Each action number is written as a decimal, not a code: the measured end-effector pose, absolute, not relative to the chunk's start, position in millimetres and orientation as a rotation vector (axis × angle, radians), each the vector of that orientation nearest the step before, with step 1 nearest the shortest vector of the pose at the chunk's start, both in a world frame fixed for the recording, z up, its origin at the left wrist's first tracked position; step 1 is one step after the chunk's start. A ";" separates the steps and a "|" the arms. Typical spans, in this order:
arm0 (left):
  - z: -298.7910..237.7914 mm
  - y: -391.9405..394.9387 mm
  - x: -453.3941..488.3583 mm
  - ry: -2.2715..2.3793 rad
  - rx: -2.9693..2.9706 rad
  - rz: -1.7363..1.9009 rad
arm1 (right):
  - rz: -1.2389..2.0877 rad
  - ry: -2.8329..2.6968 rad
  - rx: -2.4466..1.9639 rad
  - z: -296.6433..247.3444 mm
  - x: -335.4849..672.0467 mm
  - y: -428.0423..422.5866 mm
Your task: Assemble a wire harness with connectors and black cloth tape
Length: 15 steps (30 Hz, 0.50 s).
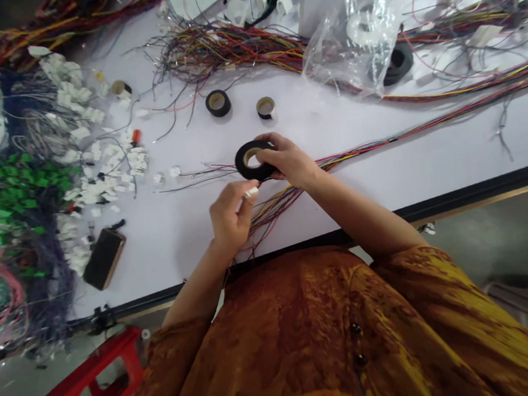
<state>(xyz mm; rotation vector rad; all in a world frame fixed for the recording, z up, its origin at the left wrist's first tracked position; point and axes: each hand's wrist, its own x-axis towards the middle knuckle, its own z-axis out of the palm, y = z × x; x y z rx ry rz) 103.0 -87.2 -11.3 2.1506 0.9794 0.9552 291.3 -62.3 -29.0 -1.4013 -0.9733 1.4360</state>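
My right hand (288, 161) grips a large roll of black tape (244, 157), thumb at its core and fingers behind it. Just below the roll, my left hand (232, 215) is closed, pinching a small white connector (251, 192) between thumb and fingers. A wire bundle (357, 151) of red, black and yellow strands runs from the right to beneath my right hand. Thin loose wire ends (201, 178) stick out to the left of the roll. More wires (272, 209) fan down between my forearms toward the table's front edge.
Two smaller tape rolls, one black (218, 103) and one nearly used up (265, 107), lie beyond my hands. White connectors (103, 176) and a dark phone-like object (104, 258) lie left. Wire harnesses (231, 52) and a plastic bag (347, 47) are at the back. A red stool (77, 390) stands lower left.
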 end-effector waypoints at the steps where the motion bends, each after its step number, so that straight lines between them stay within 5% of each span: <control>1: -14.4 -84.1 103.5 1.056 2.013 1.011 | 1.357 -0.952 -1.393 -33.0 289.9 -70.9; 8: -20.4 -62.6 112.2 1.200 1.434 0.977 | 0.861 -1.546 -1.382 -52.3 266.1 -166.2; 15: -5.2 -85.9 107.1 0.990 2.026 0.889 | 1.194 -1.045 -1.373 -34.9 282.2 -96.2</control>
